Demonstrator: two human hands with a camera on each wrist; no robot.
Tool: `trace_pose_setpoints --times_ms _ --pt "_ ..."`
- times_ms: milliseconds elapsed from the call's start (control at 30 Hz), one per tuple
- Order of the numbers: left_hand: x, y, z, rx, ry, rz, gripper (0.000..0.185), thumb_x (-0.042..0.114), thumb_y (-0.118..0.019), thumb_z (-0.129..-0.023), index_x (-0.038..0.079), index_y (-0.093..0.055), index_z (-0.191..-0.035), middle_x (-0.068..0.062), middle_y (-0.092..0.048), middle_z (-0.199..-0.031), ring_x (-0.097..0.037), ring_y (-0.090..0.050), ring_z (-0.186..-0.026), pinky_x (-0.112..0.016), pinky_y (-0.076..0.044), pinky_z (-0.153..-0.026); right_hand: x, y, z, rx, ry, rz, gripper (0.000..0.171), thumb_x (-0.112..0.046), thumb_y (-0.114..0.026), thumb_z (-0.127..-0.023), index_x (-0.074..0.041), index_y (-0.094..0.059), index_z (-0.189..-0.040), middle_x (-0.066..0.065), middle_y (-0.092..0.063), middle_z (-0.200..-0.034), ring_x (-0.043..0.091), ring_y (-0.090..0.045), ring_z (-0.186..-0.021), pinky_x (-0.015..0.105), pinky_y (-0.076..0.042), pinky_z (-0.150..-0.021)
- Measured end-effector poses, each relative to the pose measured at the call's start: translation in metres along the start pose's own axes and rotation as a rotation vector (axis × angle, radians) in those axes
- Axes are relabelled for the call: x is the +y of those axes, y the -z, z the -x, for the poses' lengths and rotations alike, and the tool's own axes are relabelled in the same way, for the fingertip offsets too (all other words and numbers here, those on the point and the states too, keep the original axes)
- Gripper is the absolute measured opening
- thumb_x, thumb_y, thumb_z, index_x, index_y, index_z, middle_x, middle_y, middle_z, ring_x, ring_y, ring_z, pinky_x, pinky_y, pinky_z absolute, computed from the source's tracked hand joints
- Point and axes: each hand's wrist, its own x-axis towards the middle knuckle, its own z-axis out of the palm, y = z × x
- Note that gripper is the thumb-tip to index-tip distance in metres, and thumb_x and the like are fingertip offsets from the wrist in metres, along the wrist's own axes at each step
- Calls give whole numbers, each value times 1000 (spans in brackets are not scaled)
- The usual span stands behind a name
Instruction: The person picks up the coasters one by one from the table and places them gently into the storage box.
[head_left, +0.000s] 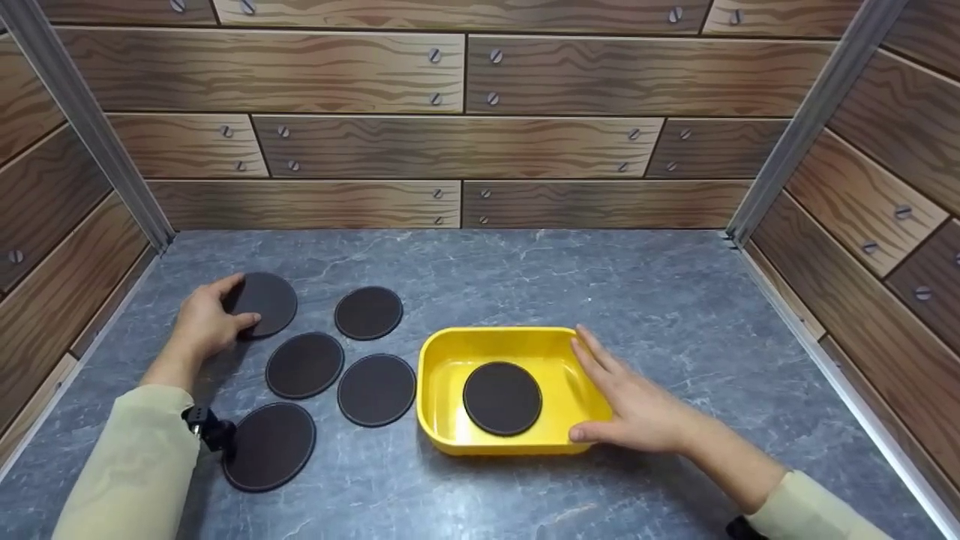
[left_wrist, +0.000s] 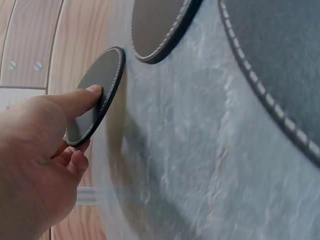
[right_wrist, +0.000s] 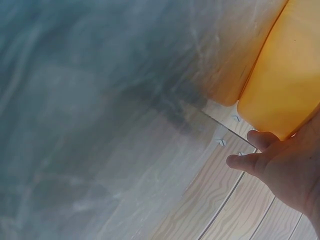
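Coasters: six in all, round, dark brown, pale stitching at the rims; five flat on the grey bench, one in the tray.
Left hand: at far left, grip pinching the far-left coaster, thumb on top, near edge lifted off the bench.
Loose coasters: four just right of that hand, all apart.
Tray: one, yellow, rectangular, holding a single coaster flat at centre.
Right hand: fingers straight along the tray's right wall, thumb at its near corner.

My left hand reaches forward, fingers curled in a pinch; my right hand lies flat, fingers straight.
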Motion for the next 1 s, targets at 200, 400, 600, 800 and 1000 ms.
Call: trace_pose_setpoints --times_ms 200,400,600,800,1000 --pt "3 12 8 0 37 43 65 15 -73 -99 0 -47 -158 -38 -42 -155 -60 -35 -144 -69 -32 -116 0 -1 1 1 4 3 121 -68 -75 -88 -8 -10 -171 9 7 -178 51 -25 -154 71 -32 -115" --pt "13 19 16 15 49 131 55 14 -71 -102 0 -55 -152 -35 -55 -146 -51 -53 -134 -57 -45 -110 1 0 0 3 9 -2 120 -67 -76 -89 -8 -11 -171 11 4 -178 50 -26 -154 69 -32 -117" --pt "22 26 20 62 28 123 53 15 -74 -100 0 -59 -149 -34 -59 -142 -45 -57 -129 -33 -49 -98 1 0 0 7 9 -4 120 -66 -76 -89 -8 -11 -171 13 3 -178 49 -25 -154 68 -31 -117" --pt "31 34 25 121 25 171 53 14 -75 -100 3 -60 -150 -34 -59 -142 -42 -59 -127 -5 -41 -74 0 -1 1 14 15 -8 120 -66 -76 -89 -8 -10 -171 10 5 -178 50 -25 -154 69 -31 -117" --pt "41 39 30 129 16 235 54 18 -72 -103 5 -57 -153 -30 -61 -143 -36 -62 -124 -6 -47 -74 0 -1 0 13 16 -7 120 -66 -75 -89 -8 -10 -171 9 6 -178 50 -27 -154 70 -31 -116"
